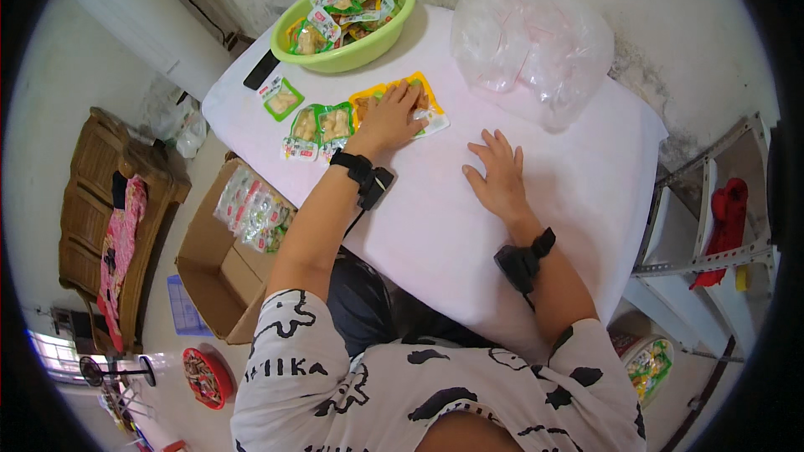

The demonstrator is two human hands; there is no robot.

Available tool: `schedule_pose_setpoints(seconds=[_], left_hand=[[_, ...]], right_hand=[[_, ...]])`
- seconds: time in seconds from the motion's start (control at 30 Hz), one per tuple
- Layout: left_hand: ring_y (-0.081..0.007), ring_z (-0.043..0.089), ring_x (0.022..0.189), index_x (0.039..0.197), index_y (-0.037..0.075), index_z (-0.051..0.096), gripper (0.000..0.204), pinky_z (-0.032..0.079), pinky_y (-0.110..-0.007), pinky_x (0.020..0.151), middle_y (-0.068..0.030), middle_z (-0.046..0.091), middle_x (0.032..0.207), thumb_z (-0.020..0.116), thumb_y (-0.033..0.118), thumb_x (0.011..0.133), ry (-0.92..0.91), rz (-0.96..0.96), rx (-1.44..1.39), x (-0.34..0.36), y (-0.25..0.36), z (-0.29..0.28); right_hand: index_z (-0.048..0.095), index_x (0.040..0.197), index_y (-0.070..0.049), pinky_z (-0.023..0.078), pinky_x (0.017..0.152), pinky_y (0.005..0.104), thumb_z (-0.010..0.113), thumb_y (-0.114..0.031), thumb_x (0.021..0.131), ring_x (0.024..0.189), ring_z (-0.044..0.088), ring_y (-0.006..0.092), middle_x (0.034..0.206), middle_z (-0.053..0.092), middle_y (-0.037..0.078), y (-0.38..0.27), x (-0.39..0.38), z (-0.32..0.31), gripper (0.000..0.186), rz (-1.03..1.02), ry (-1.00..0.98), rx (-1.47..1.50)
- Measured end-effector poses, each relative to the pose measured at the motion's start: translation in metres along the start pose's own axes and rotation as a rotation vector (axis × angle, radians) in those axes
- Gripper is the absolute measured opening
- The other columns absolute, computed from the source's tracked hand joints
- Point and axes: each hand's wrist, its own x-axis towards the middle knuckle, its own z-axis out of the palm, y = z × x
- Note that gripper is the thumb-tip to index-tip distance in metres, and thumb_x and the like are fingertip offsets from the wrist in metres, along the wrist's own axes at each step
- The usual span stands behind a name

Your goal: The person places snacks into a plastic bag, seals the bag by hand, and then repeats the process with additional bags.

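Note:
My left hand (389, 119) lies with outstretched fingers over yellow-edged snack packets (431, 107) on the white-covered table (419, 209). Part of those packets is hidden under the hand. Just left of it, green-edged packets (337, 123) with pale food inside lie side by side in the same row. A single green-edged packet (283, 100) rests farther left, apart from the row. My right hand (502, 177) is to the right, fingers spread and holding nothing, over the bare cloth. Each wrist wears a black strapped device.
At the back stands a light-green basin (356, 59) heaped with packets, beside a black phone-like slab (261, 69). A clear plastic bag (532, 46) sits back right. An open cardboard box (201, 255) holding packs adjoins the table's left edge. Metal shelving (712, 264) and a bucket (645, 360) flank the right.

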Motion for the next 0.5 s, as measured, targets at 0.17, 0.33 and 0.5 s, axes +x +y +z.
schedule_pose_setpoints(seconds=[0.17,0.33,0.5], left_hand=[[-0.0358,0.015,0.137,0.141,0.007,0.026,0.075,0.015,-0.058,0.106,-0.0212,0.018,0.147,0.058,0.041,0.082,0.15,-0.035,-0.076,-0.022,-0.001,0.004],[-0.039,0.015,0.136,0.139,0.005,0.028,0.073,0.015,-0.058,0.105,-0.0241,0.019,0.145,0.058,0.039,0.082,0.231,0.073,-0.015,-0.077,0.006,0.011],[-0.0416,0.019,0.134,0.133,0.004,0.038,0.062,0.021,-0.06,0.102,-0.0246,0.021,0.144,0.058,0.034,0.084,0.283,-0.006,-0.135,-0.133,0.022,0.014]], right_hand=[[0.056,0.114,-0.01,0.014,0.105,0.0596,0.061,-0.025,0.08,0.132,0.026,0.0335,0.136,0.039,0.016,-0.002,0.0,0.002,0.038,-0.028,0.017,0.012],[0.055,0.115,-0.011,0.014,0.105,0.059,0.062,-0.023,0.08,0.132,0.026,0.0318,0.136,0.04,0.014,-0.006,-0.001,0.002,0.037,-0.054,0.019,-0.016],[0.056,0.114,-0.011,0.014,0.106,0.0582,0.061,-0.022,0.081,0.132,0.028,0.0309,0.135,0.041,0.014,-0.002,-0.002,-0.001,0.036,-0.049,0.04,-0.028]])
